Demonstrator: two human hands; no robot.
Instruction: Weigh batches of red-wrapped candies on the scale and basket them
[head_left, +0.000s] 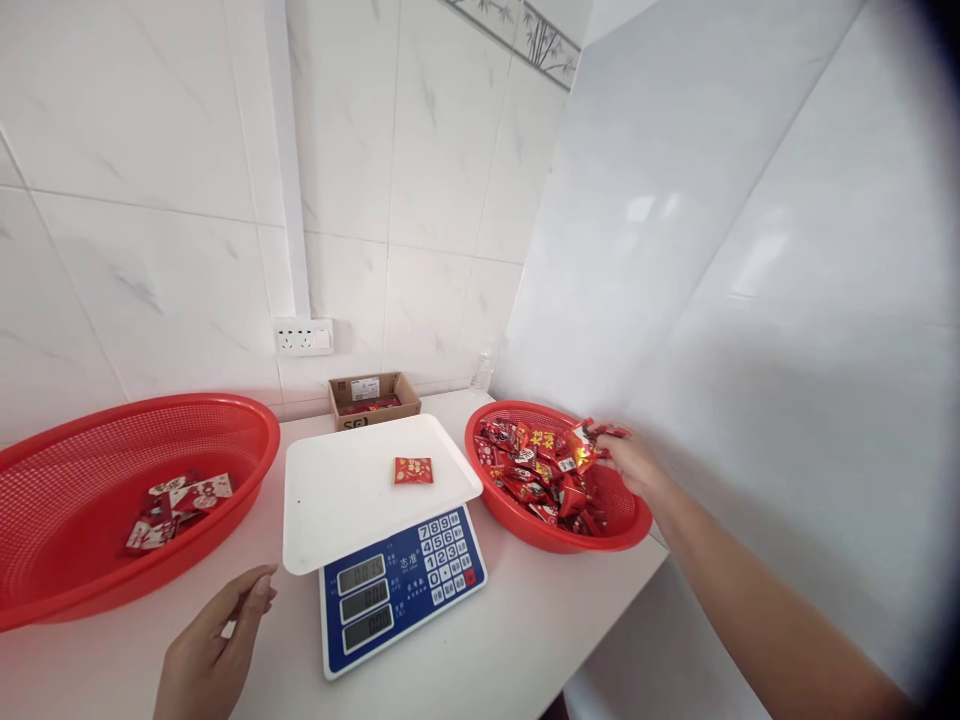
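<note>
From the head camera, the right hand point(630, 460) is reaching into the right red basket point(536, 535), fingers clasping red packets point(596, 433); the left hand point(214, 645) is resting open-fingered beside the scale point(401, 590), whose white tray point(337, 500) is carrying a single packet point(413, 470)

The bare left hand point(210, 650) sits low and near, palm turned inward, its fingers point(251, 590) loosely curled and apart (a slack, open pose). The bare right arm point(750, 610) stretches far forward, wrist straight, its right hand point(634, 462) palm down with fingers drawn together.
</note>
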